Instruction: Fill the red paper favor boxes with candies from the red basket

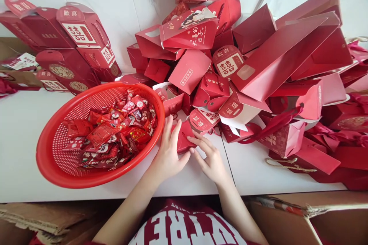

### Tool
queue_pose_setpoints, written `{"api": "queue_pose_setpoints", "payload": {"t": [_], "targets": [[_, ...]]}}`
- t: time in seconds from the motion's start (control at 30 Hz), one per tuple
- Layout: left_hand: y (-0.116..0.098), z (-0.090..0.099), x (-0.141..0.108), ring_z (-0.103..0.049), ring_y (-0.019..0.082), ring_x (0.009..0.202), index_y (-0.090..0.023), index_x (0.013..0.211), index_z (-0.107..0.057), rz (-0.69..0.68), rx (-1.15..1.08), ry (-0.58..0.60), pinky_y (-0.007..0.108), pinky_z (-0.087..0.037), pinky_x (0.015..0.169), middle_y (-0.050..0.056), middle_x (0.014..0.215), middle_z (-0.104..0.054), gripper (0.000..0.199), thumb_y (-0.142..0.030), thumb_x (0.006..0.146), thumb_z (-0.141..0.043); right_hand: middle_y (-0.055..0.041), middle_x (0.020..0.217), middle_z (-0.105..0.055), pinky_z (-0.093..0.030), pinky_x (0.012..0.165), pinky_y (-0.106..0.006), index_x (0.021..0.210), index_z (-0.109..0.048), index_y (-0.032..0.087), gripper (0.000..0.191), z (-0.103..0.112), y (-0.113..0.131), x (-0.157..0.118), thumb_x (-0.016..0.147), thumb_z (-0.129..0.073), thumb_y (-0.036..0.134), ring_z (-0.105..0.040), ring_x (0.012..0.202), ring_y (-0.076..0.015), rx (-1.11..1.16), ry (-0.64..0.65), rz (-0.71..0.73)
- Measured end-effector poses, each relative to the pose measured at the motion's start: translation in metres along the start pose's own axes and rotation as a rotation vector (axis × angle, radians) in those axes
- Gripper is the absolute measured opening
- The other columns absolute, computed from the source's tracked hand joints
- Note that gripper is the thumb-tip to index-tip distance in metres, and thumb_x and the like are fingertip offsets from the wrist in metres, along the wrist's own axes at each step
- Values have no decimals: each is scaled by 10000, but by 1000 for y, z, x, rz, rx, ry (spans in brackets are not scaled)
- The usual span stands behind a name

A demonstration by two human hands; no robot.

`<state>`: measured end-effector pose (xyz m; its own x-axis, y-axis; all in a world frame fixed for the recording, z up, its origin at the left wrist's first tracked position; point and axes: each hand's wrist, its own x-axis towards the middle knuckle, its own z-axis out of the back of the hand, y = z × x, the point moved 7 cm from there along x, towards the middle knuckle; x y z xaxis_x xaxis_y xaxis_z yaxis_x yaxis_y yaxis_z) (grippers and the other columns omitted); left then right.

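Observation:
A small red gift box [184,139] stands on the white table in front of me, between both hands. My left hand [169,153] grips its left side, with the fingers along the far edge and the thumb at the near side. On the right, my right hand [211,157] has its fingertips on the box's top flap and near side. Whatever is inside the box is hidden. Close to my left hand is a red plastic basket [46,153] holding many red-wrapped candies [109,134]. Just beyond the box lies a printed flap [202,119] of another carton.
A heap of red gift boxes [189,71] spreads across the back and right of the table. More boxes [74,38] are stacked at the back left. Cardboard cartons [287,218] sit below the table's front edge on both sides.

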<state>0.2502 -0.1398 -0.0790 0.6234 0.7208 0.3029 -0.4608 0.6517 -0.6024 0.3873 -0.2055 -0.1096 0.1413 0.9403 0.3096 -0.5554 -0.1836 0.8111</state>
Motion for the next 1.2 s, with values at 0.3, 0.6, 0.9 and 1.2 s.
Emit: {"api": "queue_pose_setpoints", "payload": {"t": [0.3,0.6,0.9,1.2], "targets": [[7,7,4,-276,294,1517,-245,1539,-379,-134,-154,-82,531,-260,1242,85,1640,-303,537,-242,1003,-422,-80,1292,-596,-494,1023,-417,1194,-570,263,236,-21,2,0,998,-539,390,-538,1275,-234,209,-238,-220],[-2,-2,5,-294,278,1499,-151,1471,-496,-170,105,37,501,-305,1229,75,1580,-428,499,-191,976,-447,-85,1345,-547,-445,1106,-440,1256,-496,240,303,-38,3,1,954,-471,257,-516,1293,-207,455,-440,-271],[-1,-2,8,-135,286,1563,-164,1589,-284,-79,136,205,531,-236,1261,100,1678,-196,606,-213,1000,-419,-63,1571,-434,-310,1232,-502,1443,-486,265,448,-41,0,1,998,-431,272,-316,1509,-233,424,-270,-198],[23,3,-5,-106,290,1564,-228,1624,-9,153,-67,-105,553,-240,1252,151,1694,-71,712,-300,1036,-405,-87,1578,-428,-421,1150,-517,1460,-495,285,443,-28,1,-14,1025,-480,363,-390,1471,-281,229,-239,-178]]}}
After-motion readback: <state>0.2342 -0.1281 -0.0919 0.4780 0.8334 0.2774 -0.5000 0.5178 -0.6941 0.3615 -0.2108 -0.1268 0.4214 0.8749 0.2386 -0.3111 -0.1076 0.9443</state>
